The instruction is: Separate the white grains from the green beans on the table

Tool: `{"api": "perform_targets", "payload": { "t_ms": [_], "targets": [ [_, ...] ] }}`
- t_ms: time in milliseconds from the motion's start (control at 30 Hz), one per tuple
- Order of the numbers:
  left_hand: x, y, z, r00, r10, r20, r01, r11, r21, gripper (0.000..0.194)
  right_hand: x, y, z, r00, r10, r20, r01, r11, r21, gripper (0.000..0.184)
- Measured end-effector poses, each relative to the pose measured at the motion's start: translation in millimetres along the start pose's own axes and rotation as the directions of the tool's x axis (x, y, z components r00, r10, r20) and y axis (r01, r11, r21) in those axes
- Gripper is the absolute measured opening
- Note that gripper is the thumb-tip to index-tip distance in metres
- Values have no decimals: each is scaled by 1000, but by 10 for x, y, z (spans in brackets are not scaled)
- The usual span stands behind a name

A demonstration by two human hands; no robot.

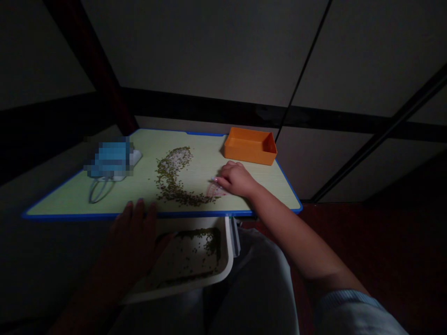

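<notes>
Protractor, clear with pink markings, lies near the front edge of the worktop, right of its middle, grasped by the curled fingers of the right hand. Small green grains spread in a curve from the worktop's middle toward it. Left hand is at the front edge, fingers extended and released; contact cannot be told. Orange box occupies the back right corner; white tray sits below the front edge.

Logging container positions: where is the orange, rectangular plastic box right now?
In the head view, the orange, rectangular plastic box stands at the far right corner of the pale, blue-edged tabletop, just beyond the right hand.
</notes>
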State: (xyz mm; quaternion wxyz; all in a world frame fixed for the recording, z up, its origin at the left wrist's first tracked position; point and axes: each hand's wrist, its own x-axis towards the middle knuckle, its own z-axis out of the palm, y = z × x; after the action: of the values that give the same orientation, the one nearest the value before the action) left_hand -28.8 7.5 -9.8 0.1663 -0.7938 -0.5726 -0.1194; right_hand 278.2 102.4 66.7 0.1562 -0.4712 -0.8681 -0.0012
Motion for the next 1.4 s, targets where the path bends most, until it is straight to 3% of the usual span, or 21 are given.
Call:
{"api": "perform_targets", "payload": {
  "t_ms": [167, 367, 533, 667, 1033, 1233, 1400],
  "targets": [
    [-13, 24, 16, 1000, -24, -4, 25, 1000, 9, 86, -83, 89, -30, 997, 31, -66, -23, 993, 113, 34],
    [-22, 26, -1, 1000, -4, 2, 4, 1000, 1, 87, -154, 208, -91, 966, 169, -194, -82, 918, 388, 46],
    [-8, 23, 28, 1000, -13, -10, 14, 999, 43, 86, -171, 232, -99, 987, 118, -110, -47, 860, 507, 48],
    [-9, 31, 37, 999, 18, -26, -16, 996, 87, 85, -168, 262, -65, 999, 14, -52, 15, 856, 518, 46],
    [13, 64, 5, 999, 14, -45, -10, 996, 89, 83, -137, 261, 13, 998, -22, -57, 47, 875, 482, 44],
    [1, 58, 11, 998, 19, -56, -14, 996, 90, 82, -141, 269, 28, 996, 21, -85, 20, 888, 459, 43],
    [4, 67, -5, 999, 15, -41, -12, 996, 90, 82, -151, 264, -8, 970, 176, -170, -101, 920, 379, 43]
  ]
}}
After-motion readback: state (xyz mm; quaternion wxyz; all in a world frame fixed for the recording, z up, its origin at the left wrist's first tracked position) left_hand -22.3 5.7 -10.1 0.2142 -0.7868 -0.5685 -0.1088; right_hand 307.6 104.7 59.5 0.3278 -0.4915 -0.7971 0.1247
